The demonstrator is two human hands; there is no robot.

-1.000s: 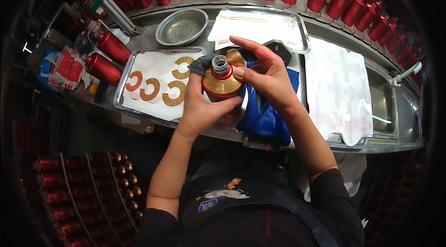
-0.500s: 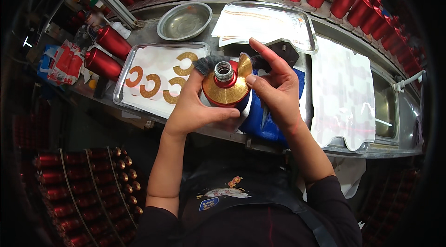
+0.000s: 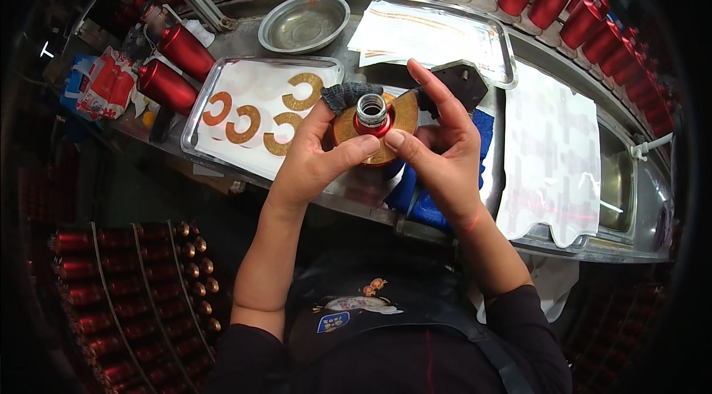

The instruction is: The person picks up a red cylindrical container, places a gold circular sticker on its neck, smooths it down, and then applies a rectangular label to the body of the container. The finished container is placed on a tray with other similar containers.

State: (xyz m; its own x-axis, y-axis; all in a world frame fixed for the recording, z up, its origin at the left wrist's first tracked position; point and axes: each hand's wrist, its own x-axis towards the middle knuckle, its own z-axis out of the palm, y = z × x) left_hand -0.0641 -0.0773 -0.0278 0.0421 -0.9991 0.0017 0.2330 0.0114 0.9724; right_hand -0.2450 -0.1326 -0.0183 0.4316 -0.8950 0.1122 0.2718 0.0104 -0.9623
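A red metallic bottle (image 3: 380, 131) with a bare threaded neck stands upright between my hands, seen from above. A gold ring-shaped label (image 3: 403, 110) lies around its shoulder. My left hand (image 3: 319, 146) is closed around the bottle's left side, its thumb pressed on the gold label near the neck; dark knit covers (image 3: 348, 96) sit on its fingers. My right hand (image 3: 445, 149) grips the right side, thumb tip on the label close to the left thumb, with the index finger raised. The other right fingers are partly hidden behind the bottle.
A tray (image 3: 200, 143) on the left holds several gold C-shaped labels. Behind are a metal bowl (image 3: 304, 23) and a tray of white sheets (image 3: 426, 31). A blue cloth (image 3: 430, 210) lies under my right hand. Red bottles (image 3: 545, 1) line the curved conveyor at the back.
The label's raised right end now lies down on the bottle's shoulder. My left thumb has moved up onto the label, beside the right thumb. Bottles on the conveyor have shifted right.
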